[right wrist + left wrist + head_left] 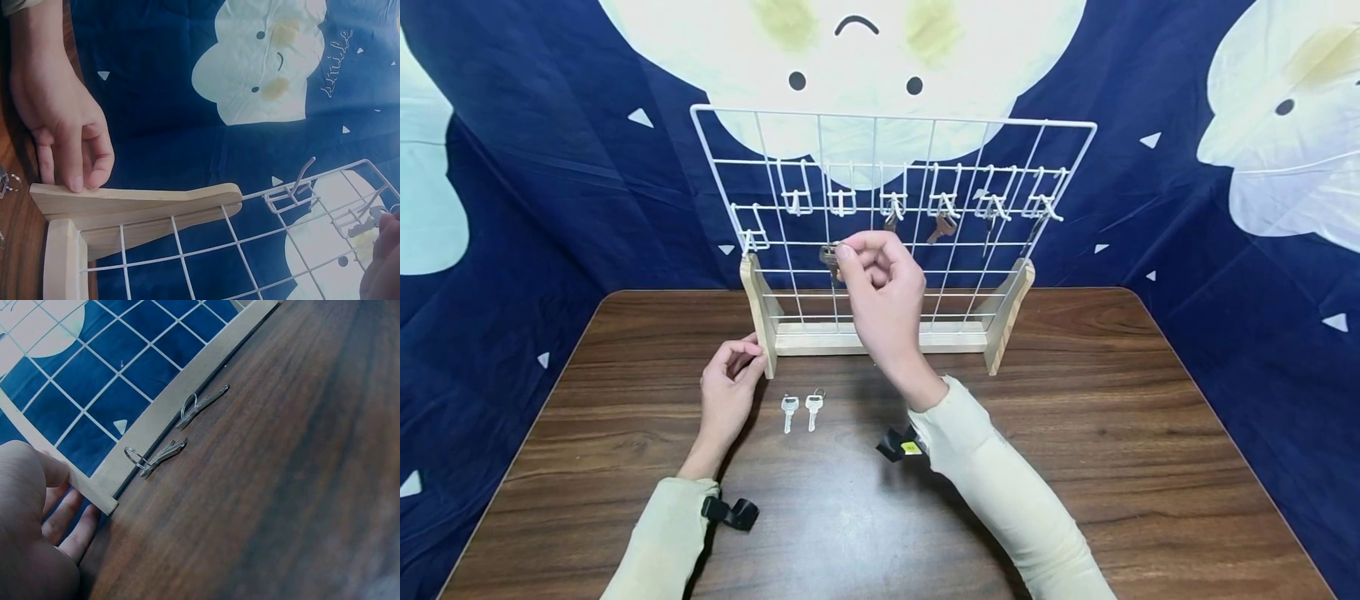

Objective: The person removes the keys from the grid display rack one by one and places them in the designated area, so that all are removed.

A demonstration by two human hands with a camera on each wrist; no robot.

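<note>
My right hand [889, 287] pinches a key [831, 257] by its head between thumb and fingers, in front of the white wire grid [786, 275] and a little below its row of hooks. In the right wrist view that key [369, 222] is close to a hook, partly hidden by the fingertips. My left hand [730, 383] holds the left wooden leg [758, 312] of the grid's stand, thumb on one side and fingers on the other. Two keys [789, 414] with rings lie side by side on the table, to the right of the left hand.
Several white hooks [796, 202] run along the upper grid. Keys hang from those on the right, including a brown one [943, 227]. The stand's right leg [1009, 317] rests on the brown wooden table [1097, 400]. Behind stands a blue cloth [535, 167] with clouds.
</note>
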